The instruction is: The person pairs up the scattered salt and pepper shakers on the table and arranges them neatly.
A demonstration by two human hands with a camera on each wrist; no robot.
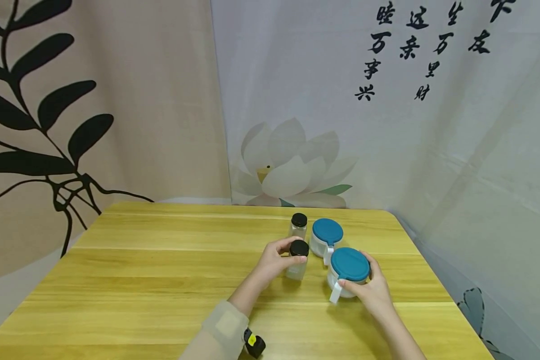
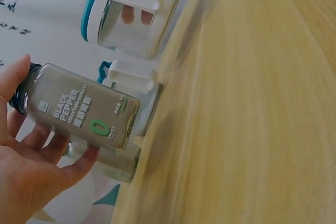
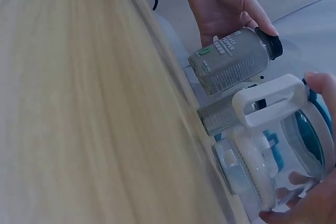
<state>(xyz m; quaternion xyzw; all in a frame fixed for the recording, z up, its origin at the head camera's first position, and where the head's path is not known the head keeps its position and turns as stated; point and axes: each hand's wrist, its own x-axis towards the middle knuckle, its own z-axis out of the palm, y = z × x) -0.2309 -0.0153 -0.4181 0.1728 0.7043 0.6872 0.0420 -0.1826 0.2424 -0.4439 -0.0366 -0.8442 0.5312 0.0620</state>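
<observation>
My left hand grips a black pepper bottle near its black cap; the label reads BLACK PEPPER. Around a clear jar with a blue lid and white handle, the fingers and thumb of my right hand are curled. Behind the gripped bottle a second black-capped bottle stands on the table. Another blue-lidded jar stands behind the held one, its white handle facing me. In the left wrist view, both held containers appear slightly above the tabletop.
The yellow wood-grain table spreads widely to the left of the containers. A hanging cloth with a lotus and dark writing rises behind it. A black device with a yellow mark is at my left wrist.
</observation>
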